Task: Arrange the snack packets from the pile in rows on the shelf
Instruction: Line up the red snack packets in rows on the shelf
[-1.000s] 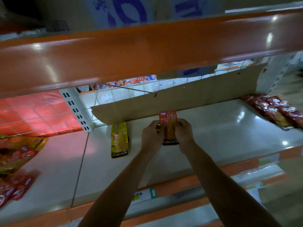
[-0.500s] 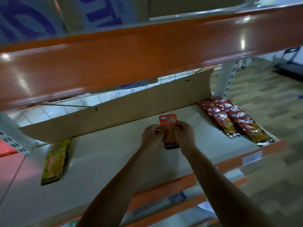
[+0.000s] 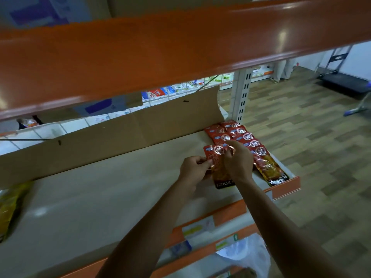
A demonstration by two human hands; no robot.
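A red snack packet (image 3: 217, 163) with a black bottom band is held just above the pale shelf board (image 3: 112, 183). My left hand (image 3: 193, 168) pinches its left edge. My right hand (image 3: 237, 164) grips its right side and covers part of it. Right beside it, at the shelf's right end, several matching red packets (image 3: 246, 141) lie overlapping in rows running from back to front. A yellow packet (image 3: 9, 205) lies at the far left of the shelf.
A cardboard sheet (image 3: 112, 135) stands along the back of the shelf. An orange upper shelf edge (image 3: 160, 51) hangs low overhead. A white upright post (image 3: 242, 93) marks the right end. Wooden floor lies to the right, a lower shelf below.
Both hands have carried the red packet to the right along the shelf, up to the rows of red packets. The view has swung right, so the yellow packet now sits at the left edge.
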